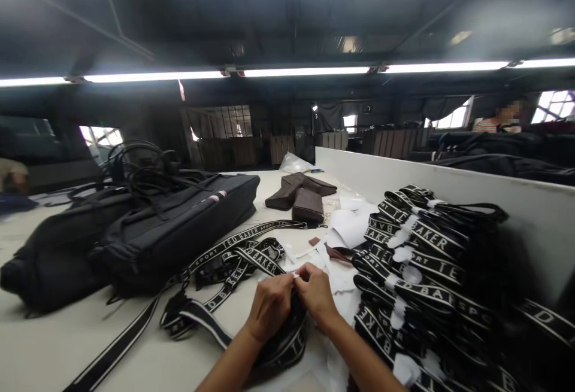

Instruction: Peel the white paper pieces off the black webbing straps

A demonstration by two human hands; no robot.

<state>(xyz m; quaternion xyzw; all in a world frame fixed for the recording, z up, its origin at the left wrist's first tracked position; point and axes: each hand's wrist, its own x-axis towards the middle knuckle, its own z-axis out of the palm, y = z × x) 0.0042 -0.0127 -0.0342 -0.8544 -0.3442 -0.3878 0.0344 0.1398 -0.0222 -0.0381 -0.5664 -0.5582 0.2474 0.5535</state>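
Left hand [269,305] and right hand [317,293] meet fingertip to fingertip, both pinched shut on a folded black logo strap [287,335] low on the tabletop [54,338], between loose straps [233,260] and a tall strap stack [426,260]; black bags [171,230] lie left.

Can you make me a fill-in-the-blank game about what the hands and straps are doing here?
1. The left hand and right hand meet over a bundle of ____ straps with white letters.
2. The tall pile of folded straps lies to the ____ of the hands.
3. The dark bags lie on the ____ side of the table.
4. The brown pouches lie ____ from the person than the hands.

Missing words: black; right; left; farther
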